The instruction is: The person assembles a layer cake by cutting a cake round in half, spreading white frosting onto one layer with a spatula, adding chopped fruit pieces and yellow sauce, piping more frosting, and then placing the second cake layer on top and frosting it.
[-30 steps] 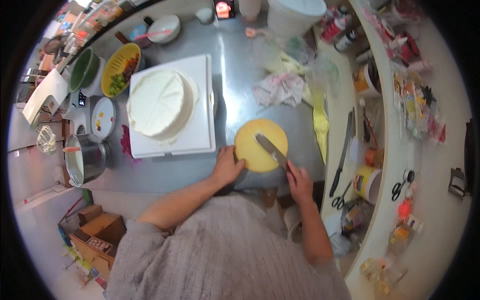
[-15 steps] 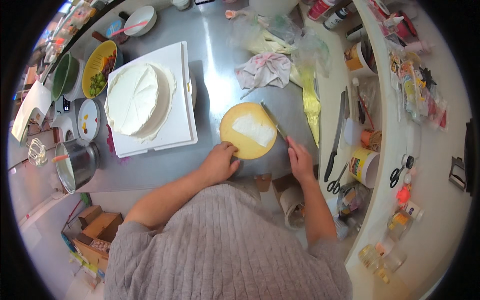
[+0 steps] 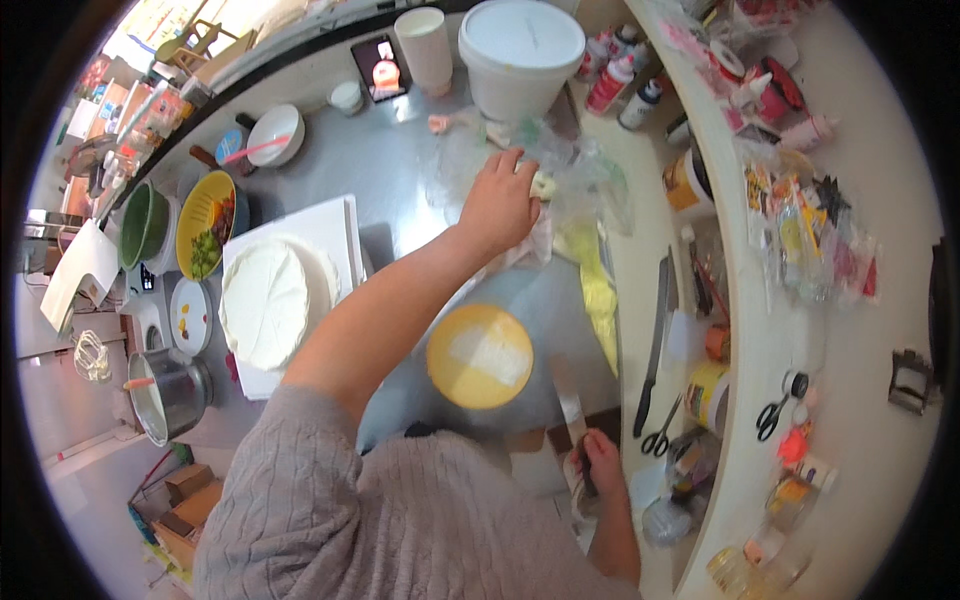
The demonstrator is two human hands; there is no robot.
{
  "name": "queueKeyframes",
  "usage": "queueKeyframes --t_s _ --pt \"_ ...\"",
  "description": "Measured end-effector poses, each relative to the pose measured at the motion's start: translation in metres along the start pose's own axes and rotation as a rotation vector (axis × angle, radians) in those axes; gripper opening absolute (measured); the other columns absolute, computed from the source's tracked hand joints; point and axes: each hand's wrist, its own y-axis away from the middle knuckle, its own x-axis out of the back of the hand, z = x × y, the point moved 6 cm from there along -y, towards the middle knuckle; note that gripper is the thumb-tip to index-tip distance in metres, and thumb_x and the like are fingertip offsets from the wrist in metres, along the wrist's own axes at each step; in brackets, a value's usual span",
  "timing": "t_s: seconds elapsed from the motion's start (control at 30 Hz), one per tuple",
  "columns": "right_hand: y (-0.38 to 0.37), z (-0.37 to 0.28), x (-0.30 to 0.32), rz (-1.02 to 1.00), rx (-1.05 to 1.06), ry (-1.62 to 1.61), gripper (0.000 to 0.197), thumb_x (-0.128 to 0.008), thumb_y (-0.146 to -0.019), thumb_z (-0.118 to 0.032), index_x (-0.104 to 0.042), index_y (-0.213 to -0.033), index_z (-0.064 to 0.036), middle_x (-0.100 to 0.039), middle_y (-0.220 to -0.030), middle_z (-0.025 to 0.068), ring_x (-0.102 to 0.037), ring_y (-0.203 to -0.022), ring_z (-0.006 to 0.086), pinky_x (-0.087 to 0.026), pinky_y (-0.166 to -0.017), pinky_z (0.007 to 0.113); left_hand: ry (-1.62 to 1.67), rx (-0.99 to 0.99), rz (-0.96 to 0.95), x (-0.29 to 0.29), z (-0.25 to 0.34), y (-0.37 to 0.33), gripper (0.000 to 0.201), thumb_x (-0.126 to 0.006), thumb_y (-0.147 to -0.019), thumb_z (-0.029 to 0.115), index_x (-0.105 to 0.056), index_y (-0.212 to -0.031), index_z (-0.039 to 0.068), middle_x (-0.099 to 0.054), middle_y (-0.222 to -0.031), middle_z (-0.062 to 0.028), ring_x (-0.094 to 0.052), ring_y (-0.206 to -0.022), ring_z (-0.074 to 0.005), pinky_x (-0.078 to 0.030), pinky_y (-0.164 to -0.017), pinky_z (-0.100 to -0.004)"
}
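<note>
A round yellow sponge cake layer [image 3: 445, 378] lies on the steel table, with a patch of white cream [image 3: 495, 358] on top. Past it, my left hand [image 3: 500, 205] reaches over clear plastic piping bags [image 3: 460, 170], fingers apart; whether it touches them I cannot tell. A whitish cloth [image 3: 535, 250] shows partly beneath that hand. My right hand [image 3: 603, 462] is closed round the handle of a palette knife [image 3: 568, 395], its blade pointing up beside the table's near edge. To the left, a cream-covered cake [image 3: 262, 305] sits on a white square board [image 3: 345, 235], partly hidden by my left arm.
A yellow bowl of fruit [image 3: 185, 240], a metal pot [image 3: 190, 400] and a white bowl [image 3: 290, 125] stand left. A lidded white bucket [image 3: 520, 60] and a phone [image 3: 378, 70] are at the back. Right lie a filled piping bag [image 3: 600, 300], a long knife [image 3: 655, 350] and scissors [image 3: 660, 435].
My left hand has left the sponge layer and stretched forward to the plastic bags. My right hand has drawn the palette knife back and down, away from the layer. The view has shifted.
</note>
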Motion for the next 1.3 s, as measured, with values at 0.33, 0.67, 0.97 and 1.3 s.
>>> queueKeyframes --t_s 0.33,0.67,0.97,1.3 --pt "-0.032 -0.039 -0.035 0.041 0.23 -0.21 0.02 -0.044 -0.103 -0.019 -0.055 -0.102 -0.0017 -0.061 -0.073 0.0106 -0.054 -0.058 0.0163 -0.047 -0.055 0.029 -0.541 -0.116 -0.063 -0.005 -0.061 -0.171 0.033 -0.061 -0.082 0.013 -0.055 -0.114 0.011 -0.057 -0.108 -0.0117 -0.056 -0.106 -0.0296 -0.044 -0.086 -0.0434" --pt "-0.052 -0.095 -0.046 -0.068 0.364 -0.137 0.025 -0.042 -0.104 -0.022 -0.055 -0.104 -0.0009 -0.062 -0.074 0.0109 -0.055 -0.058 0.0159 -0.048 -0.054 0.028 -0.434 -0.276 -0.231 0.014 -0.029 -0.139 0.03 -0.063 -0.079 0.011 -0.056 -0.108 0.011 -0.061 -0.102 -0.0091 -0.061 -0.098 -0.0268 -0.046 -0.081 -0.0393" --pt "-0.049 -0.103 -0.06 -0.033 0.451 0.011 0.026 -0.042 -0.103 -0.017 -0.055 -0.118 0.0003 -0.064 -0.085 0.0098 -0.057 -0.068 0.0155 -0.049 -0.065 0.029 -0.433 -0.111 -0.286 0.022 -0.039 -0.121 0.033 -0.064 -0.081 0.019 -0.058 -0.111 0.008 -0.06 -0.111 -0.0139 -0.059 -0.106 -0.029 -0.049 -0.083 -0.0403" --pt "-0.092 -0.108 -0.098 0.16 1.012 0.854 0.039 -0.064 -0.085 -0.006 -0.061 -0.124 -0.008 -0.061 -0.102 0.0126 -0.058 -0.096 0.0325 -0.048 -0.084 0.041 -0.11 -0.165 -0.01 0.238 0.003 -0.033 0.053 -0.07 -0.084 0.018 -0.054 -0.134 0.01 -0.061 -0.125 -0.0136 -0.059 -0.114 -0.029 -0.048 -0.094 -0.0378"
